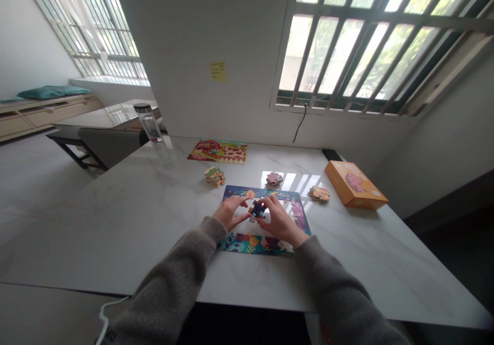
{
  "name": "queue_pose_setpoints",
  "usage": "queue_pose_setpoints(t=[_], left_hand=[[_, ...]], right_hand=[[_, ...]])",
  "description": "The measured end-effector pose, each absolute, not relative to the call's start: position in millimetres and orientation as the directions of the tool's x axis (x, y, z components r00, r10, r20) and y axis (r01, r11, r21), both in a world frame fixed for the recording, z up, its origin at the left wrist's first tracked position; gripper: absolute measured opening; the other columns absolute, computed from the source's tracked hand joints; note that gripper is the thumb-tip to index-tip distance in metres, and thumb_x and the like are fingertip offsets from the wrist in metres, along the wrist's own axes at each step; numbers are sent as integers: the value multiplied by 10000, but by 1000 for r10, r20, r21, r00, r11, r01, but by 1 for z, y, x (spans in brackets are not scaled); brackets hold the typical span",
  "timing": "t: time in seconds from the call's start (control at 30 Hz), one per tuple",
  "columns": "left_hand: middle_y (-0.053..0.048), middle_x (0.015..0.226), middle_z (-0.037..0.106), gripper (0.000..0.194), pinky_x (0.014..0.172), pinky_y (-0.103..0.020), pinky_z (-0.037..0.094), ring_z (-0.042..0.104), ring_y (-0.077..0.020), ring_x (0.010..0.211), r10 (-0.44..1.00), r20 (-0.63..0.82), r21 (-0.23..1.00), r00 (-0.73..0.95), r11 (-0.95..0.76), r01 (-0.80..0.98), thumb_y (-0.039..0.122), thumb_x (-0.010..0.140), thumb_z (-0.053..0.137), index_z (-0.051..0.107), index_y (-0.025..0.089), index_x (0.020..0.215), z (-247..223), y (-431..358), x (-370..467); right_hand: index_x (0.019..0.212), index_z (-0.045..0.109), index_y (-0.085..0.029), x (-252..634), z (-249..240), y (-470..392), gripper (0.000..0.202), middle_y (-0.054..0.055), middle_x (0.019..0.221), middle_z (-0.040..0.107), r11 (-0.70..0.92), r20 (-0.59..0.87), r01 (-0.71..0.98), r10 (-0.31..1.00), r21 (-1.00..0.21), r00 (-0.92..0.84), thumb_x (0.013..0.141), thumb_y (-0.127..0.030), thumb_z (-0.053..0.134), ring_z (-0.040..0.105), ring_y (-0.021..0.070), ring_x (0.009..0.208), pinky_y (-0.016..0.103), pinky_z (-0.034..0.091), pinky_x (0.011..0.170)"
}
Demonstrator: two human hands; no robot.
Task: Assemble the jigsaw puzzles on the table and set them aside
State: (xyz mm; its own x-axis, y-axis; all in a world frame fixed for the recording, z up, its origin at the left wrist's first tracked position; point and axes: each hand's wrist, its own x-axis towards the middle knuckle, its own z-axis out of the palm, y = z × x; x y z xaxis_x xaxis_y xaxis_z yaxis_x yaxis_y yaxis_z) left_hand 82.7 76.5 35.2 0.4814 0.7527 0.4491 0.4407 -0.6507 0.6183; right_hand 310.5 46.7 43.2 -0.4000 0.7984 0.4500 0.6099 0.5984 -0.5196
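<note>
A dark blue jigsaw piece (257,210) is between my two hands, above the pale middle of a puzzle frame (252,244). The frame's joined border pieces are purple, blue and teal with plants. My right hand (281,222) pinches the piece at its right side with thumb and index finger. On the other side my left hand (231,211) has thumb and fingers apart, the thumb tip close to the piece; whether it touches is hard to tell. Stacks of loose pieces lie beyond the frame: a green-topped one (214,176), a pink-topped one (274,179) and a yellowish one (319,194).
A farm picture sheet (219,151) lies near the wall. An orange box (354,184) stands at the right, with a dark flat object (331,155) behind it. A glass bottle (148,123) stands at the table's far left corner. A white cable (104,316) hangs below the front edge.
</note>
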Motion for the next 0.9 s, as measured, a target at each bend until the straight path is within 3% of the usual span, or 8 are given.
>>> queue_pose_setpoints(t=[0.2, 0.3, 0.43, 0.6, 0.73, 0.83, 0.9], left_hand=[[-87, 960, 749, 316, 839, -379, 552, 700, -217, 860, 882, 305, 871, 360, -411, 269, 379, 882, 661, 684, 162, 1111, 39, 72, 94], [-79, 865, 752, 376, 760, -346, 577, 707, -202, 783, 924, 224, 959, 310, -267, 100, 492, 840, 697, 695, 143, 980, 39, 73, 97], [-82, 866, 764, 450, 725, -339, 592, 705, -201, 761, 946, 198, 975, 258, -216, 44, 565, 789, 724, 726, 146, 954, 40, 77, 94], [-88, 892, 768, 465, 760, -349, 601, 719, -222, 830, 948, 190, 980, 254, -199, 8, 563, 761, 751, 747, 140, 954, 41, 78, 90], [-90, 880, 762, 479, 774, -358, 594, 713, -225, 820, 941, 189, 981, 280, -196, -5, 568, 765, 744, 745, 130, 960, 41, 77, 92], [-98, 918, 747, 492, 778, -368, 586, 704, -222, 821, 935, 220, 972, 278, -234, 18, 558, 855, 649, 705, 123, 1077, 42, 76, 91], [-112, 1039, 719, 510, 842, -391, 570, 689, -237, 927, 901, 322, 928, 289, -361, 91, 497, 878, 645, 627, 139, 1240, 43, 75, 88]], right_hand=[[1240, 483, -254, 303, 47, 40, 473, 75, 1119, 494, 616, 520, 563, 781, -551, -346, 826, -147, 685, 584, 229, 1012, 409, 535, 915], [1229, 491, -267, 300, 48, 36, 434, 72, 1115, 493, 626, 525, 537, 775, -566, -351, 851, -165, 678, 591, 223, 1004, 401, 544, 901], [1162, 551, -268, 300, 50, 34, 302, 64, 1060, 535, 640, 538, 529, 764, -558, -358, 888, -189, 651, 597, 224, 992, 404, 545, 894], [1086, 610, -260, 305, 51, 35, 194, 99, 1288, 550, 687, 594, 522, 716, -506, -367, 902, -211, 649, 552, 259, 1196, 464, 495, 1014], [1121, 614, -250, 305, 51, 37, 208, 87, 1284, 614, 747, 619, 491, 655, -448, -433, 919, -204, 643, 570, 252, 1185, 474, 483, 1018], [1204, 598, -259, 306, 51, 38, 305, 80, 1242, 649, 754, 648, 492, 642, -435, -411, 911, -236, 677, 585, 249, 1154, 451, 497, 992], [1244, 585, -265, 308, 51, 40, 360, 77, 1222, 662, 745, 664, 497, 647, -445, -377, 901, -247, 694, 589, 251, 1141, 446, 503, 983]])
